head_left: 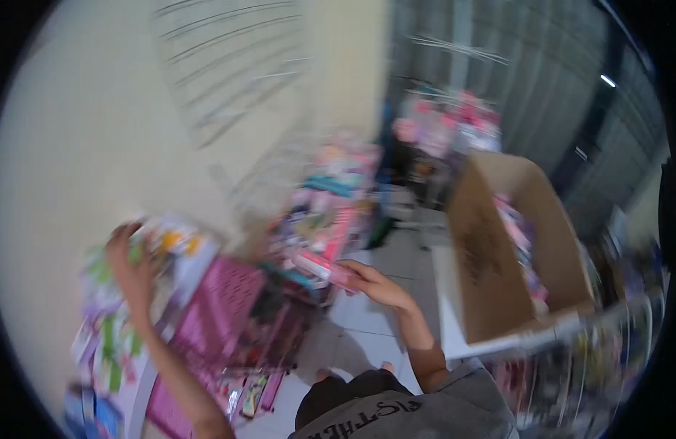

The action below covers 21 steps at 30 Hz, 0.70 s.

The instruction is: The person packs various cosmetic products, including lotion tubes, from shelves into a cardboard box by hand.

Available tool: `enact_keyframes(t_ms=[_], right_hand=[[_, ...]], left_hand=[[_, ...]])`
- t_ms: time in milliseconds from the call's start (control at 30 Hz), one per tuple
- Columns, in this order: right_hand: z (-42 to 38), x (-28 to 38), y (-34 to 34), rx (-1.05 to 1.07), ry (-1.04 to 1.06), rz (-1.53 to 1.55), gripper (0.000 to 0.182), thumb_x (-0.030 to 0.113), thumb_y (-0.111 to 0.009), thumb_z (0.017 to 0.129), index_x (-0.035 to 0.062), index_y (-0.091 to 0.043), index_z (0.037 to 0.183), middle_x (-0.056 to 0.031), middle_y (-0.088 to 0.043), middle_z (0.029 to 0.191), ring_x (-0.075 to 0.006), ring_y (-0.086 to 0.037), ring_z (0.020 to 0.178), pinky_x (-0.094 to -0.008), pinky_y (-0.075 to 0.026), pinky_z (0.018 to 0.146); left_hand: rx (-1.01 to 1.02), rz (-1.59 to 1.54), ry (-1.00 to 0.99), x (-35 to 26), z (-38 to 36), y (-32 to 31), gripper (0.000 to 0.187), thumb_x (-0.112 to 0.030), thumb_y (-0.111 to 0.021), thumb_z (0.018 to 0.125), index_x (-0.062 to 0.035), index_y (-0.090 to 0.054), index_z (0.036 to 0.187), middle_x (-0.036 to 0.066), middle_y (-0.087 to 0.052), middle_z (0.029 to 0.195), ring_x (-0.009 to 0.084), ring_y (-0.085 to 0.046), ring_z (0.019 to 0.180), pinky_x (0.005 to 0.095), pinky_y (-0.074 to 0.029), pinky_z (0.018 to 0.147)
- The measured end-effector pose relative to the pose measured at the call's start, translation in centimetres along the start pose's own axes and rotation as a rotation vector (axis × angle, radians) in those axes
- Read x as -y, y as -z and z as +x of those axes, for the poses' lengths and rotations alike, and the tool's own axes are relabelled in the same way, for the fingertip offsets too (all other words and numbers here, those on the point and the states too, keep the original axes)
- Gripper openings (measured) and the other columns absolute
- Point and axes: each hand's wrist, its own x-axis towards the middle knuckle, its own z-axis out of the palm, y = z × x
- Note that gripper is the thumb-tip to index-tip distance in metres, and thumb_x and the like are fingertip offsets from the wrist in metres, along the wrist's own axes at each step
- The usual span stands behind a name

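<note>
My right hand is closed around one end of a slim pink packet with a pale section, held out over the floor. Too blurred to read, the packet shows no clear contents. On the left, my left hand rests on a pile of white, green and purple packages. Its fingers bend down over the top of the pile near a package with a yellow-orange print; motion blur hides whether they grip anything. A pink perforated basket stands just right of that pile.
An open cardboard box with colourful packets inside stands on a white surface at right. Packaged goods fill a rack ahead along the wall. Pink items hang farther back. A wire rack is at lower right, above white floor tiles.
</note>
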Motion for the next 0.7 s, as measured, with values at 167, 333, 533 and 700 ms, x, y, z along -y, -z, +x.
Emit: enact_keyframes(t_ms=[167,333,533,700], right_hand=[[-22.0,5.9,11.5,-1.013,0.047,-1.031,0.043,0.012,-0.053,0.074,-0.0006,-0.041,0.114,-0.0179,-0.054,0.101,-0.0283,-0.056,0.085,-0.0344,-0.041,0.076],[-32.6,3.0,18.7,-1.374,-0.534,-1.113,0.036,0.011,-0.051,0.072,-0.0024,-0.047,0.105,-0.0206,-0.056,0.092,-0.0370,-0.054,0.085,-0.0414,-0.042,0.076],[-34.5,1.5,21.0,-1.044,-1.094,-0.892,0.033,0.006,-0.051,0.070,-0.0025,-0.050,0.102,-0.0237,-0.054,0.092,-0.0379,-0.052,0.087,-0.0424,-0.041,0.075],[-28.9,7.0,16.7,-1.446,-0.035,-0.761,0.030,0.005,-0.048,0.076,-0.0023,-0.049,0.105,-0.0207,-0.054,0.099,-0.0319,-0.052,0.094,-0.0348,-0.039,0.081]], left_hand=[[0.295,0.050,0.090,2.2,2.4,-4.9,0.027,-0.023,-0.046,0.082,-0.0076,-0.055,0.102,0.016,-0.049,0.109,0.0314,-0.043,0.103,0.0378,-0.030,0.089],[0.289,0.224,0.075,6.2,1.8,-10.1,0.035,-0.036,-0.043,0.082,-0.0089,-0.055,0.102,0.013,-0.051,0.105,0.0302,-0.049,0.096,0.0375,-0.037,0.082],[0.416,0.446,0.216,3.4,2.7,-9.4,0.040,-0.042,-0.040,0.082,-0.0104,-0.055,0.102,0.013,-0.053,0.103,0.0312,-0.049,0.095,0.0380,-0.038,0.080],[0.485,0.289,0.330,3.3,2.4,-8.2,0.031,-0.021,-0.053,0.073,-0.0074,-0.056,0.100,0.012,-0.053,0.103,0.0290,-0.048,0.097,0.0360,-0.038,0.082]])
